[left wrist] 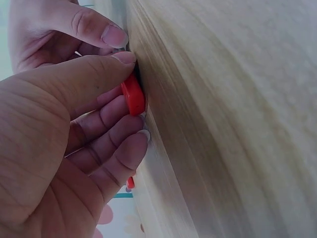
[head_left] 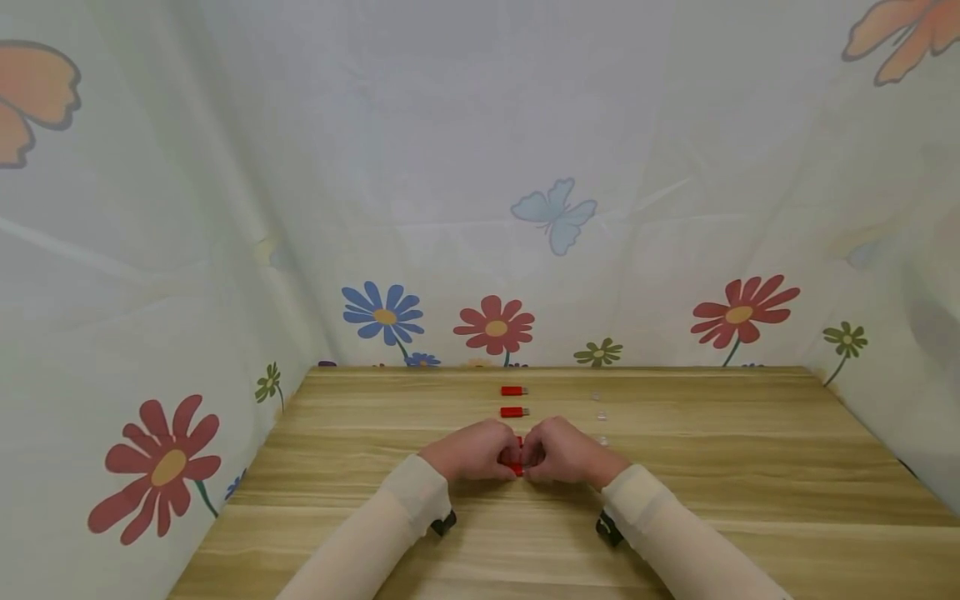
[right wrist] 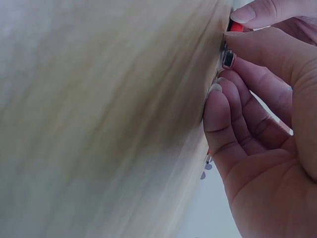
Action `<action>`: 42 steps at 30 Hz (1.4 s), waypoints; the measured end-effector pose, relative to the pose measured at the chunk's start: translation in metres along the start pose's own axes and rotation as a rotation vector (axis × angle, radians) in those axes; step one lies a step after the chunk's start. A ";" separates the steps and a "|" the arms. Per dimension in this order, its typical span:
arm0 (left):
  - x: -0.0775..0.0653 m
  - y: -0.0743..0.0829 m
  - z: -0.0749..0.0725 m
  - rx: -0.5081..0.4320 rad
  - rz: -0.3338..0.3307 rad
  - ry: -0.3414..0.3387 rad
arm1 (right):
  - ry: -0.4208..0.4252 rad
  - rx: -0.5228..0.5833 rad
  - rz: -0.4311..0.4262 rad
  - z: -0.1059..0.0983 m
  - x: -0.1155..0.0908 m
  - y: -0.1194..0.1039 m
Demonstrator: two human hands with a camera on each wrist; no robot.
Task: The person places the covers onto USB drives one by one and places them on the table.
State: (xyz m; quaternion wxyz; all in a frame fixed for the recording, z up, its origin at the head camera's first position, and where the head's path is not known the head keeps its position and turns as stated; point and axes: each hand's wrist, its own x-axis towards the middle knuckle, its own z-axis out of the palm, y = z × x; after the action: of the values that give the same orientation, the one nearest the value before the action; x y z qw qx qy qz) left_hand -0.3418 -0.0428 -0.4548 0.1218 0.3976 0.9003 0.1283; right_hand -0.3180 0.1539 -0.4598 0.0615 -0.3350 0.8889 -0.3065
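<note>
My left hand (head_left: 480, 450) pinches a red USB flash drive (left wrist: 132, 95) between thumb and fingers, low over the wooden table. Facing it, my right hand (head_left: 564, 452) has thumb and finger pinched at the drive's plug end, around a small clear cap (left wrist: 124, 48) that is mostly hidden. The two thumb tips almost meet. Just behind the hands lies another red USB flash drive (head_left: 519, 442), partly covered; its metal plug (right wrist: 229, 59) shows beside my right fingers.
Farther back on the table (head_left: 360, 500), two more red USB flash drives lie in a column, one a red drive (head_left: 512, 391) near the back edge. To their right is a column of small clear caps, including a clear cap (head_left: 602, 415). A flowered curtain (head_left: 450, 167) surrounds the table.
</note>
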 end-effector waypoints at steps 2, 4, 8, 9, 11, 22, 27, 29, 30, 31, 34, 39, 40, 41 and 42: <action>0.000 0.000 0.000 -0.003 -0.004 -0.001 | 0.002 -0.001 -0.002 -0.001 0.000 0.000; -0.001 -0.001 0.000 -0.006 -0.010 0.000 | 0.002 0.002 -0.006 -0.001 0.000 0.000; -0.002 -0.002 0.000 -0.001 -0.015 0.003 | -0.003 0.004 -0.016 -0.001 0.000 0.002; -0.002 -0.002 0.000 0.006 -0.015 0.005 | -0.005 0.000 -0.010 -0.001 -0.001 0.003; -0.003 -0.002 0.000 0.018 -0.022 0.009 | -0.002 -0.011 -0.005 -0.002 -0.002 0.005; 0.002 0.001 -0.005 0.005 -0.052 0.067 | 0.082 -0.097 0.054 -0.029 -0.016 0.017; 0.008 0.001 -0.009 0.012 -0.124 0.105 | 0.094 -0.144 0.109 -0.049 -0.021 0.022; 0.009 0.002 -0.011 0.018 -0.145 0.110 | 0.102 -0.145 0.134 -0.056 -0.023 0.024; 0.009 0.003 -0.013 0.030 -0.152 0.110 | 0.105 -0.145 0.146 -0.059 -0.024 0.025; 0.009 0.003 -0.014 0.045 -0.155 0.111 | 0.110 -0.147 0.152 -0.062 -0.026 0.026; 0.011 0.002 -0.015 0.094 -0.146 0.113 | 0.130 -0.166 0.142 -0.069 -0.031 0.029; 0.014 -0.004 -0.012 0.108 -0.144 0.112 | 0.146 -0.236 0.093 -0.074 -0.038 0.035; 0.014 -0.005 -0.011 0.095 -0.148 0.111 | 0.147 -0.247 0.093 -0.074 -0.039 0.036; 0.015 -0.006 -0.011 0.087 -0.148 0.110 | 0.142 -0.257 0.088 -0.074 -0.040 0.038; 0.015 -0.006 -0.010 0.081 -0.147 0.107 | 0.136 -0.264 0.086 -0.075 -0.041 0.039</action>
State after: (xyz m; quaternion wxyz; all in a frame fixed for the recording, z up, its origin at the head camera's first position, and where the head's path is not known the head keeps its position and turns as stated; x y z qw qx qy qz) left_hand -0.3593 -0.0367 -0.4493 0.0665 0.3275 0.9368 0.1035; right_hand -0.3321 0.2400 -0.4265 -0.0302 -0.2801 0.9371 -0.2058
